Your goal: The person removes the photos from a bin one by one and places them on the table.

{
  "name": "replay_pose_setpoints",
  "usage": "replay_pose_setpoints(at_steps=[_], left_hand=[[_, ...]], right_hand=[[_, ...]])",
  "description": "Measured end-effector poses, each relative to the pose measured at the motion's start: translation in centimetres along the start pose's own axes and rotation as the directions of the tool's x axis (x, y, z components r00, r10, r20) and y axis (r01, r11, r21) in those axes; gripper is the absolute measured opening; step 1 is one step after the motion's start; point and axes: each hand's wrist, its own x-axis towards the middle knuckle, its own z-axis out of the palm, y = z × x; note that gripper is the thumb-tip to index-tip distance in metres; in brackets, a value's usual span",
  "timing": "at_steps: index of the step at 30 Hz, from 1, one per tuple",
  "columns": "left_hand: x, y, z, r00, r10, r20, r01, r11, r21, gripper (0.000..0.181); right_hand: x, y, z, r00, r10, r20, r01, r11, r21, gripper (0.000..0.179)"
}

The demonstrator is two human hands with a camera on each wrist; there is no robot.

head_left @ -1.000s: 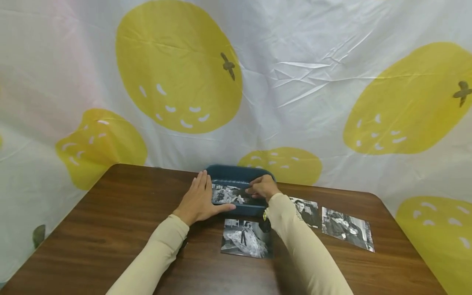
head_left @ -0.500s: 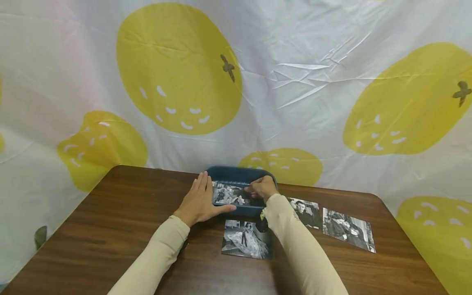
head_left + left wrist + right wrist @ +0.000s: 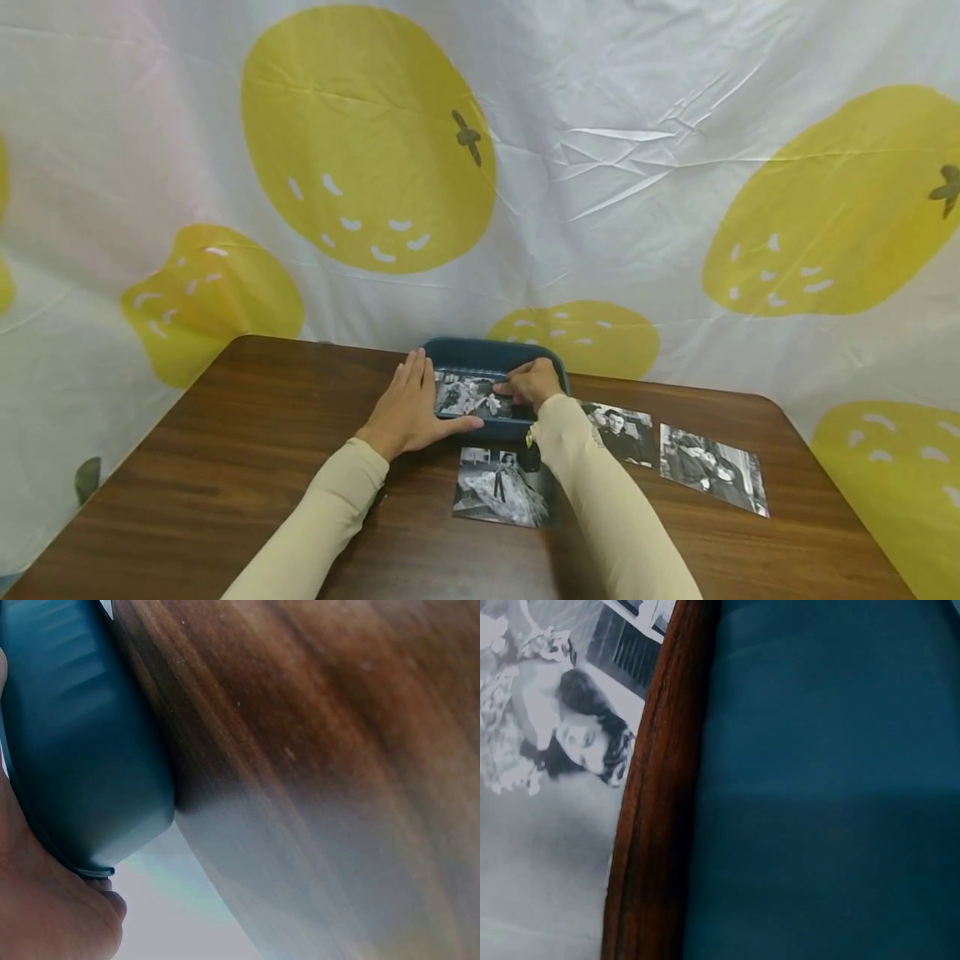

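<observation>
A dark blue plastic bin (image 3: 480, 354) stands at the back of the table, with a black-and-white photo (image 3: 467, 397) inside it. My left hand (image 3: 408, 417) rests along the bin's left rim with straight fingers, its thumb spread along the front rim. In the left wrist view, that hand (image 3: 52, 900) lies against the outer rim of the bin (image 3: 90, 750). My right hand (image 3: 532, 383) reaches into the bin from the right. Its curled thumb and fingers pinch at the photo's upper right part; the exact contact is too small to make out.
Another black-and-white photo (image 3: 501, 487) lies in front of the bin, partly under the right wrist. Two more, a portrait photo (image 3: 618, 431) and a photo of a couple (image 3: 712, 468), lie to the right. A lemon-print cloth (image 3: 600, 208) hangs behind the wooden table (image 3: 247, 467).
My right hand has shifted slightly left inside the bin, and more of the bin shows beside the photo's right edge. The left hand stays on the rim.
</observation>
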Motion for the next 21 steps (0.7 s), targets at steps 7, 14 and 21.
replay_pose_setpoints(at_steps=[7, 14, 21], left_hand=[[0.0, 0.0, -0.1, 1.0, -0.006, 0.014, 0.006, 1.0, 0.008, 0.129], [0.0, 0.0, -0.1, 1.0, 0.001, 0.001, -0.001, 1.0, -0.004, 0.129], [0.2, -0.1, -0.2, 1.0, 0.004, -0.003, -0.004, 1.0, -0.021, 0.128]], right_hand=[[-0.2, -0.4, -0.2, 1.0, -0.028, -0.01, 0.028, 0.999, -0.045, 0.018], [-0.5, -1.1, -1.2, 0.995, -0.098, 0.0, 0.097, 0.993, -0.06, 0.012], [-0.8, -1.8, -3.7, 0.995, -0.098, 0.028, 0.099, 0.994, -0.046, 0.019]])
